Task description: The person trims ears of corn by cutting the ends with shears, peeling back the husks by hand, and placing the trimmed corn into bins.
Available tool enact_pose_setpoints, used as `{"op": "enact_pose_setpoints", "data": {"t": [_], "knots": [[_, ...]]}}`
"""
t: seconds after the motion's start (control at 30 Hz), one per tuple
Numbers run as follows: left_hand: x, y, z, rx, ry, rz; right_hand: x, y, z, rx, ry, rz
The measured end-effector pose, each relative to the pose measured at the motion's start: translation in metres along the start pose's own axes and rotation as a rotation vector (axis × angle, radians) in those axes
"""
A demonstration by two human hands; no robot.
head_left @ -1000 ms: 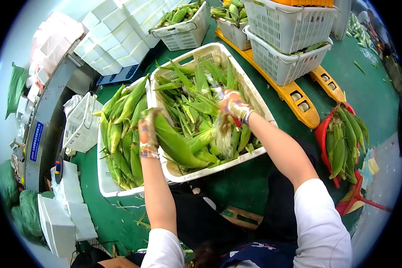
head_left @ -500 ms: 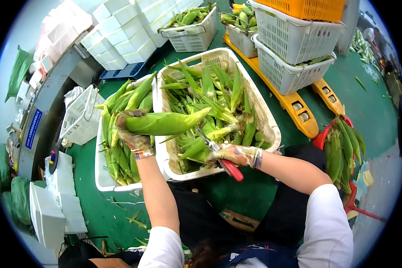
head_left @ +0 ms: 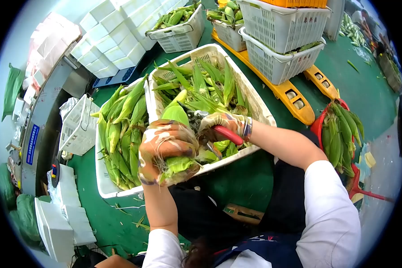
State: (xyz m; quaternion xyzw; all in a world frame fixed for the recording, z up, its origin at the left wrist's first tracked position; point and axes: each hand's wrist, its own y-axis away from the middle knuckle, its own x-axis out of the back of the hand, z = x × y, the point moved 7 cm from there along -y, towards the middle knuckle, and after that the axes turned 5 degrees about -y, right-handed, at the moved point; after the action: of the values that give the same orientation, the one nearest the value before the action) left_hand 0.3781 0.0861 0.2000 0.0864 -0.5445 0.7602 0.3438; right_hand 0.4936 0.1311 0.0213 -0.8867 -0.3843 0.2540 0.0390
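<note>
My left hand [head_left: 167, 147], in a camouflage-patterned glove, is wrapped around an ear of corn [head_left: 176, 115] in its green husk. Silk and the other end of the ear stick out below the fist. My right hand [head_left: 223, 124], gloved alike, grips red-handled pruning shears [head_left: 229, 135] close against the ear. The shears' blades are partly hidden behind the ear and hands, so I cannot tell whether they touch it. Under both hands stands a white crate [head_left: 264, 109] of husks and leaves. To its left, a second white crate [head_left: 100, 172] holds several unpeeled ears.
A red container [head_left: 316, 127] with corn ears stands at the right. Behind are a yellow pallet jack [head_left: 295, 105], stacked white crates [head_left: 283, 67] and white foam boxes [head_left: 114, 33]. A small white basket [head_left: 78, 127] and a metal-sided counter [head_left: 44, 120] are on the left.
My left hand has moved right and nearer to me, turning the ear from sideways to pointing away. My right hand has risen slightly, bringing the shears to the ear. The view has shifted a little.
</note>
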Motion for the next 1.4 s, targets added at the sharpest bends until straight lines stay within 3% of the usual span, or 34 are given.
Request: {"op": "enact_pose_setpoints", "data": {"t": [0.03,0.1,0.13,0.17,0.2,0.23,0.27,0.3,0.37,0.43,0.47,0.5,0.53,0.57,0.6,0.63,0.67,0.7,0.77,0.83,0.9,1.07,1.17,1.2,1.23,1.27,1.33,1.37,1.4], "knots": [[-0.005,-0.007,0.012,-0.056,-0.043,-0.008,-0.005,0.001,-0.013,0.071,0.134,-0.082],[0.004,-0.012,0.010,-0.006,0.077,0.032,0.001,0.008,0.017,-0.451,-0.142,0.168],[0.010,-0.010,0.007,0.021,0.164,0.083,-0.002,0.003,0.009,-0.180,0.100,0.103],[0.021,0.006,-0.011,-0.012,0.188,0.070,0.001,0.003,0.009,-0.185,0.328,0.151],[0.037,0.023,-0.029,0.020,0.300,0.226,0.003,0.002,0.008,-0.203,0.554,0.200],[0.054,0.040,-0.044,0.054,0.405,0.385,0.013,0.001,0.012,-0.371,0.870,0.267],[0.078,0.055,-0.060,0.129,0.567,0.582,0.012,0.006,0.002,-0.437,1.076,0.428],[0.100,0.072,-0.076,0.202,0.724,0.781,0.025,0.007,0.011,-0.279,1.249,0.390],[0.119,0.097,-0.099,0.210,0.690,0.768,0.032,0.012,0.007,-0.356,1.260,0.303],[0.127,0.150,-0.137,0.392,0.794,1.142,0.066,0.023,0.008,-0.517,1.233,0.447],[0.125,0.144,-0.133,0.352,0.777,1.015,0.071,0.026,0.001,-0.521,1.181,0.485],[0.128,0.152,-0.132,0.404,0.639,1.027,0.080,0.034,-0.011,-0.529,1.137,0.549],[0.139,0.171,-0.147,0.446,0.577,0.963,0.090,0.037,-0.016,-0.459,1.319,0.644],[0.126,0.164,-0.140,0.566,0.622,1.226,0.079,0.038,-0.037,-0.488,1.325,0.800],[0.137,0.186,-0.163,0.577,0.591,1.156,0.093,0.029,-0.022,-0.344,1.839,0.669],[0.126,0.176,-0.158,0.582,0.561,1.140,0.053,0.037,-0.070,-0.270,1.676,0.855],[0.119,0.167,-0.152,0.593,0.416,1.068,0.045,0.026,-0.074,-0.345,1.841,0.660],[0.089,0.130,-0.143,0.523,0.812,0.859,0.064,0.015,-0.040,-0.313,1.861,0.476],[0.069,0.110,-0.152,0.456,0.953,0.760,0.020,0.025,-0.063,-0.003,1.358,0.598],[0.056,0.105,-0.162,0.512,0.935,0.790,0.023,0.013,-0.034,-0.191,1.305,0.382],[0.048,0.109,-0.164,0.713,0.832,0.961,0.038,0.013,-0.027,-0.177,1.316,0.542],[0.037,0.094,-0.152,0.783,0.868,1.057,0.044,0.019,-0.041,-0.050,1.398,0.753],[0.033,0.094,-0.157,0.695,1.002,1.019,0.055,0.021,-0.035,-0.158,1.315,0.849],[0.034,0.099,-0.160,0.686,0.932,1.014,0.066,0.022,-0.033,-0.241,1.139,0.993],[0.033,0.102,-0.162,0.675,0.861,1.010,0.073,0.018,-0.037,-0.237,1.139,0.996],[0.030,0.104,-0.160,0.668,0.475,1.066,0.080,0.009,-0.030,-0.462,1.468,0.775],[0.026,0.099,-0.161,0.448,0.464,1.009,0.096,0.021,-0.037,-0.297,0.980,1.220],[0.032,0.102,-0.160,0.409,0.415,1.028,0.093,0.015,-0.034,-0.408,1.025,1.127],[0.045,0.109,-0.160,0.536,0.289,1.041,0.085,0.014,-0.035,-0.333,0.998,1.142]]}}
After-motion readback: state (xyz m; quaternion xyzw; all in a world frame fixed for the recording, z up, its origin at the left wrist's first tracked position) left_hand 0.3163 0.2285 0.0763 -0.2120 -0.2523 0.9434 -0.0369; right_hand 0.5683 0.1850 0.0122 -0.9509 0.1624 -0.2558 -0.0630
